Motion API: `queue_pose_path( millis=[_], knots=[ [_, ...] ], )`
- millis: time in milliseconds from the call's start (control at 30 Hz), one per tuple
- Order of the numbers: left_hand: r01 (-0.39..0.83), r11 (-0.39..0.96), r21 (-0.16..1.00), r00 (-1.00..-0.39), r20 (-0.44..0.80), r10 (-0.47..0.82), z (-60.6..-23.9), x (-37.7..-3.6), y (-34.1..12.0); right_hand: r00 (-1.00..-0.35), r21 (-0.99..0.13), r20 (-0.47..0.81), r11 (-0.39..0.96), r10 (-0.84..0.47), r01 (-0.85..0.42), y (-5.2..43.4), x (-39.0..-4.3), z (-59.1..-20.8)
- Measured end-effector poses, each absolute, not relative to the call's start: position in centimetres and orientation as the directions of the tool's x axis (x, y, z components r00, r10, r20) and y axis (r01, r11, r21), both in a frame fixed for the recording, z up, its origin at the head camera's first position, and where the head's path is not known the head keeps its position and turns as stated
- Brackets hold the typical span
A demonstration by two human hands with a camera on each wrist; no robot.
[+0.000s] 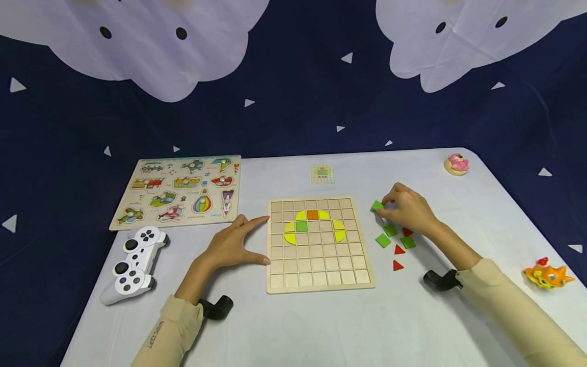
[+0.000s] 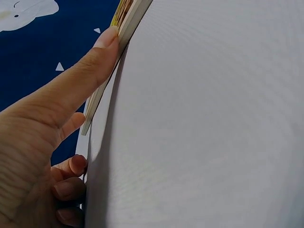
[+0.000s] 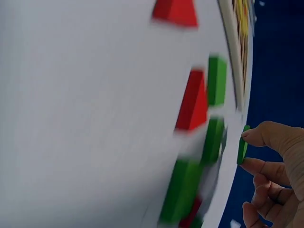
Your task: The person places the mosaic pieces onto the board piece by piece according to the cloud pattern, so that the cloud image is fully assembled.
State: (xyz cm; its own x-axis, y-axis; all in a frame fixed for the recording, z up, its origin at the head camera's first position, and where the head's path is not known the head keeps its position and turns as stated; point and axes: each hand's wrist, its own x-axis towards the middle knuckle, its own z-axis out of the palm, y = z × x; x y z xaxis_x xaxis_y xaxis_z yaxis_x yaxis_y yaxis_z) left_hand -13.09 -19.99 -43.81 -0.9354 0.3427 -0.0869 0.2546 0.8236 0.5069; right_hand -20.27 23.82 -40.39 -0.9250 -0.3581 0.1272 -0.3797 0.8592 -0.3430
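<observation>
A wooden grid board (image 1: 321,291) lies in the middle of the table. On it sit several yellow rounded tiles (image 1: 339,235), an orange square tile (image 1: 312,214) and a green square tile (image 1: 301,226). My left hand (image 1: 231,245) touches the board's left edge with thumb and forefinger spread apart; the left wrist view shows the thumb (image 2: 90,64) against that edge. Between thumb and forefinger, my right hand (image 1: 408,208) pinches a second green square tile (image 3: 243,145), just right of the board. Below that hand lie loose green tiles (image 1: 383,240) and red triangle tiles (image 1: 397,265).
A small pattern card (image 1: 323,174) lies behind the board. At left are a wooden vehicle puzzle (image 1: 213,216) and a white game controller (image 1: 137,265). A pink figure (image 1: 457,163) stands at the back right, an orange toy fish (image 1: 548,275) at the right edge.
</observation>
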Motion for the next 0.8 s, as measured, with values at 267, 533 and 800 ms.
queue_pose_path(
  millis=[267, 533, 800],
  knots=[
    [0.257, 0.822, 0.508, -0.933, -0.090, 0.347, -43.7, -13.2, -20.0, -0.876, -0.338, 0.147, 0.809, -0.459, -0.481, 20.0, -19.3, -40.5],
    [0.258, 0.823, 0.506, -0.934, -0.087, 0.346, -43.8, -13.2, -20.0, -0.815, -0.344, 0.179, 0.741, -0.551, -0.576, 16.3, -18.5, -40.2],
    [0.253, 0.825, 0.506, -0.936, -0.088, 0.341, -43.8, -13.2, -20.1, -0.762, -0.330, 0.188, 0.691, -0.620, -0.643, 13.7, -18.2, -40.4]
  ],
)
